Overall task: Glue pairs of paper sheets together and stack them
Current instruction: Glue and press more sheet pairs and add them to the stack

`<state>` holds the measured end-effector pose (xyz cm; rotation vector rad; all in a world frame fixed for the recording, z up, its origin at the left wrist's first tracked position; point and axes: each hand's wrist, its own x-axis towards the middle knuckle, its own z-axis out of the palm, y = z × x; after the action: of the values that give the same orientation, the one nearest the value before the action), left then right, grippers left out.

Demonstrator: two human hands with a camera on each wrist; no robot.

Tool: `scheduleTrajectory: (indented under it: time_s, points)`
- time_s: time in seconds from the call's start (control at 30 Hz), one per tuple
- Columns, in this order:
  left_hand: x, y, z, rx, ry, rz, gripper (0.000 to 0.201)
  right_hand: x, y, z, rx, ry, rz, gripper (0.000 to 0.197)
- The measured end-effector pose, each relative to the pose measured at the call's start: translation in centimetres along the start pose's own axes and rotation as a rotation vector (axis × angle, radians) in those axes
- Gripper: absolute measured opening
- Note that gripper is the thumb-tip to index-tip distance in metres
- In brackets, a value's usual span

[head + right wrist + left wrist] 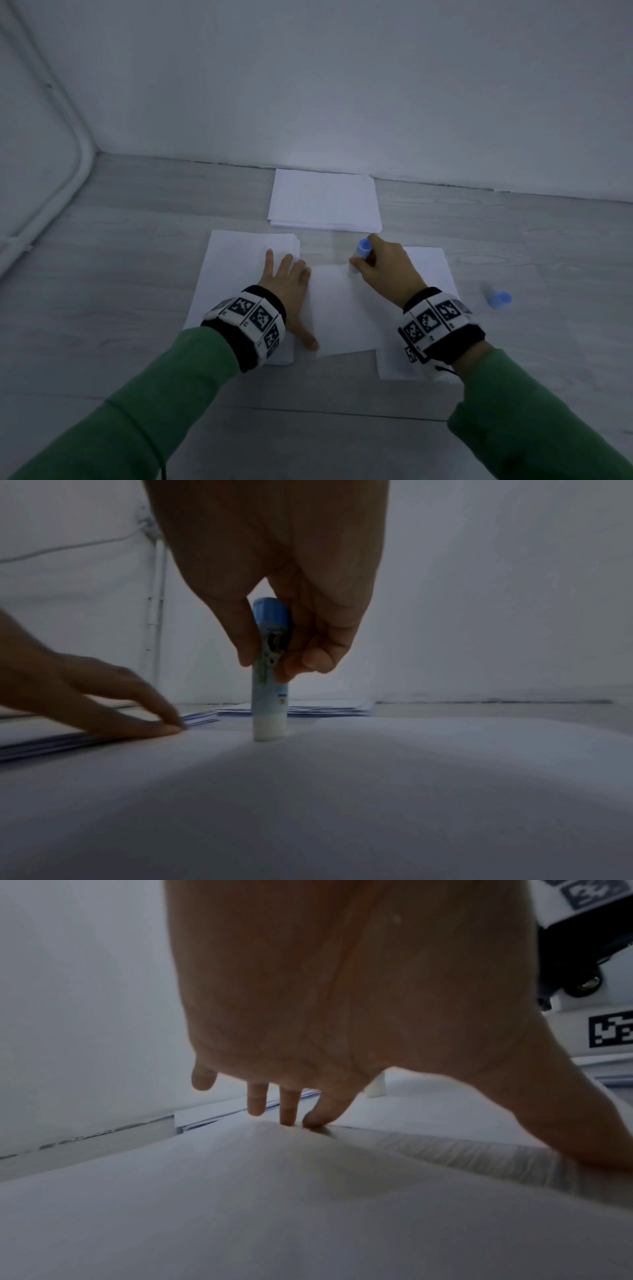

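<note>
On the grey floor [120,274], right in front of me, lies one white sheet [342,308] w/ a pile of paper on each side. My right hand [387,267] grips the glue stick [270,669] w/ thumb and fingers curled round its tube. It stands upright, blue end on top, and its white tip touches the sheet near the far edge. My left hand [287,284] lies flat w/ fingers straight and spread. It rests partly on the left pile [233,274] and its thumb side is on the left edge of the sheet, holding it down. From the left wrist cam I see 2 fingertips [287,1118] touch the paper; the little finger is lifted. The right pile [431,263] sits partly under the sheet and under my right wrist. A 3rd pile, the far stack [325,198], lies further off by the wall [342,85], apart from the other papers. The blue cap [498,298] lies on the floor to the right of the right pile, not touching it; it looks blurry. Both arms wear green sleeves [171,394] and wrist bands [250,318] w/ black & white square marks.
</note>
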<state>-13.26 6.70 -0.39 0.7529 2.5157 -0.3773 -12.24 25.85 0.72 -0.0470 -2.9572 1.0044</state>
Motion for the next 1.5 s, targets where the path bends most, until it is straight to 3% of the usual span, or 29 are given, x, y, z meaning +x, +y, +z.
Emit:
scheduleTrajectory:
  time_s: [0.6, 0.77, 0.87, 0.97, 1.13, 1.5]
  points:
    - [-0.4, 0.0, -0.8, 0.032, -0.070, 0.026, 0.139, -1.4, 6.9, -5.7, -0.019, 0.250, 0.177, 0.016]
    - [0.5, -0.5, -3.0, -0.072, -0.158, -0.001, 0.117, -2.5, 8.3, -7.9, 0.187, 0.431, 0.180, 0.016]
    - [1.3, 0.2, -5.0, -0.152, -0.028, 0.001, 0.089, -2.9, 8.6, -8.2, 0.195, 0.348, 0.164, 0.014]
    - [2.2, 3.1, -6.3, -0.241, 0.114, 0.204, 0.068, -3.0, 8.6, -7.7, 0.127, 0.240, 0.122, 0.016]
    - [4.0, 9.8, -6.9, -0.138, 0.052, 0.506, 0.057, -2.3, 8.5, -6.6, 0.043, 0.170, 0.083, 0.017]
    - [4.7, 11.7, -6.5, 0.169, 0.048, 0.453, 0.058, -3.2, 8.5, -6.9, -0.073, 0.069, 0.001, 0.020]
